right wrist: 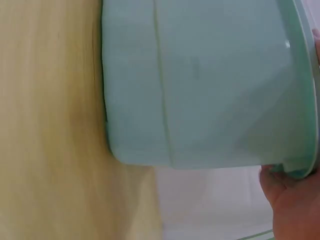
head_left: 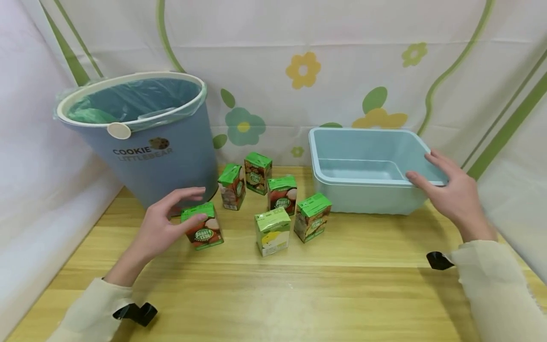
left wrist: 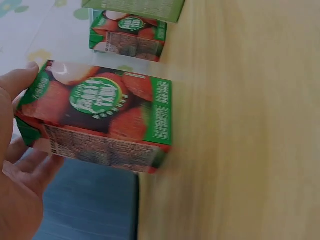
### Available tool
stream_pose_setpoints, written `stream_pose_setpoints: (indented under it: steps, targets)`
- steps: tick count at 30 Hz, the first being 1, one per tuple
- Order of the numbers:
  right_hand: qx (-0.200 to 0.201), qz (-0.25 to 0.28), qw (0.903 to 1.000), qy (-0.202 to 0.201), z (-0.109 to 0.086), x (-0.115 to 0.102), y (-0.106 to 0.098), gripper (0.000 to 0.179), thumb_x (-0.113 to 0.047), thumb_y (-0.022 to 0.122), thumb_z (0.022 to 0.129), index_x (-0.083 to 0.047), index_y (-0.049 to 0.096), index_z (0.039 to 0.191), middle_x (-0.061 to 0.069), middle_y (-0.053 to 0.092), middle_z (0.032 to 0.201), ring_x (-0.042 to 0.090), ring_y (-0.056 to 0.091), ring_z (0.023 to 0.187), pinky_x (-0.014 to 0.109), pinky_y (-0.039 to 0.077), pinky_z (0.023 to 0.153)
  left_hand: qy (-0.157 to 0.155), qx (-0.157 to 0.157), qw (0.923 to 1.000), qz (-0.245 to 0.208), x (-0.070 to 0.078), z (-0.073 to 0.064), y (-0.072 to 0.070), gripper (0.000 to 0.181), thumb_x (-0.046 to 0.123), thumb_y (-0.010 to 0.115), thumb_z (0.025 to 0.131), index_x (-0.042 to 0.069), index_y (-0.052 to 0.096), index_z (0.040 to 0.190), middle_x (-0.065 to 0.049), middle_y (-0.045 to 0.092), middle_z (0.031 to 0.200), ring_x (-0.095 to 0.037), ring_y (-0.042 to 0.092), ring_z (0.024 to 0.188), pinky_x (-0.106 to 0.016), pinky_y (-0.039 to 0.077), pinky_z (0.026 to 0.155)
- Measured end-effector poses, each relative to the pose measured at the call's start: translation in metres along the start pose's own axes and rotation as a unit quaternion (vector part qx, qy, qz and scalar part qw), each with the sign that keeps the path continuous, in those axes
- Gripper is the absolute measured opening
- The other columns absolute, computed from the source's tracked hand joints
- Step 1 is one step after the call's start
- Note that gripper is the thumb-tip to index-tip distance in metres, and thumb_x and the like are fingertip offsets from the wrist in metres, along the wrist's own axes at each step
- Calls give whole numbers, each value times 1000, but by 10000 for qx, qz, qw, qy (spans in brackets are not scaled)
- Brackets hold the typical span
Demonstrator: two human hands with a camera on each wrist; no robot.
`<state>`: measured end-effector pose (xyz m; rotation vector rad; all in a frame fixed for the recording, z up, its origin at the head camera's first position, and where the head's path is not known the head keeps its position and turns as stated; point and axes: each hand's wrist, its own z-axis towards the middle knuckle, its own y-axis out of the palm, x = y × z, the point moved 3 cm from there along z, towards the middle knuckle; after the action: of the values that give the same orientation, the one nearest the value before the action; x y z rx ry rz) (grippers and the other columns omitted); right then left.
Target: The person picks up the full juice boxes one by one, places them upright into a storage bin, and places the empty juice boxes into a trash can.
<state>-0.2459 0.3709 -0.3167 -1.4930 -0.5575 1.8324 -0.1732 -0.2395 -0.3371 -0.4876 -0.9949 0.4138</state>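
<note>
My left hand [head_left: 164, 221] is spread around the top of a red-and-green juice box [head_left: 204, 233] that stands on the table. In the left wrist view its thumb is at the box's top edge and the other fingers extend behind it, fairly straight. The right hand [head_left: 459, 197] grips the front right corner of a light blue plastic storage bin [head_left: 367, 202], thumb over the front rim and fingers at the right side. Several more juice boxes stand between the hands, among them a yellow-green one [head_left: 273, 232] and a brown-and-green one [head_left: 313, 221].
A blue trash can [head_left: 171, 166] with a white rim and a clear liner bag stands at the back left. Behind everything hangs a white curtain [head_left: 265, 61] with printed flowers. The wooden table [head_left: 273, 299] extends toward me in front of the boxes.
</note>
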Motion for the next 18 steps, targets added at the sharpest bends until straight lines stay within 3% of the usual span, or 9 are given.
stream_pose_setpoints:
  steps: [5, 11, 18]
  targets:
    - [228, 562, 9980, 198, -5, 10, 3, 80, -49, 68, 101, -22, 33, 168, -32, 21, 171, 24, 9, 168, 53, 10, 136, 116, 99, 9996, -227, -7, -4, 4, 50, 0, 85, 87, 16, 73, 133, 10, 72, 125, -2, 68, 109, -10, 54, 83]
    - [473, 968, 9939, 217, -5, 13, 9, 78, -42, 71, 101, -22, 35, 167, -24, 24, 174, 17, 10, 168, 44, 9, 137, 332, 238, 9992, 9, -13, -11, 4, 44, -2, 87, 83, 15, 78, 123, 4, 75, 121, 0, 68, 100, -12, 54, 77]
    - [662, 1223, 9902, 161, -6, 15, 8, 77, -36, 73, 101, -20, 37, 166, -18, 27, 175, 10, 12, 167, 41, 6, 137, 281, 291, 9991, -92, -17, -14, -1, 43, -4, 88, 82, 15, 79, 119, 15, 74, 118, 1, 68, 102, -11, 56, 81]
